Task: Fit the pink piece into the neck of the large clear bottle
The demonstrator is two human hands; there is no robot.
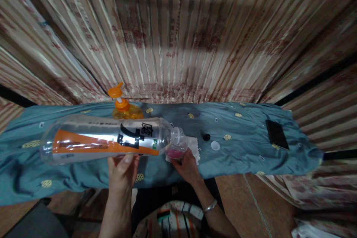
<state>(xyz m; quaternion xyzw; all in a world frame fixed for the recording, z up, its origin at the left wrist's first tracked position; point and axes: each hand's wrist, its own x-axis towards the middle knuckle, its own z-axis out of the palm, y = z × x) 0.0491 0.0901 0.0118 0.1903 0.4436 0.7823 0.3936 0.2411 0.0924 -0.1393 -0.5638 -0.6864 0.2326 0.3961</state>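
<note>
My left hand [122,169] grips a large clear plastic bottle [103,139] with an orange label, held on its side above the table with its open neck pointing right. The neck sits over a small clear container [178,145] with pink contents. My right hand [186,165] is closed around that container, which rests on a white cloth [193,145]. A silver bracelet is on my right wrist.
A teal patterned cloth [245,145] covers the table. An orange pump bottle [122,108] stands at the back. A small black cap [206,137] and a white cap [215,145] lie right of the cloth. A black phone [276,134] lies far right. Striped curtains hang behind.
</note>
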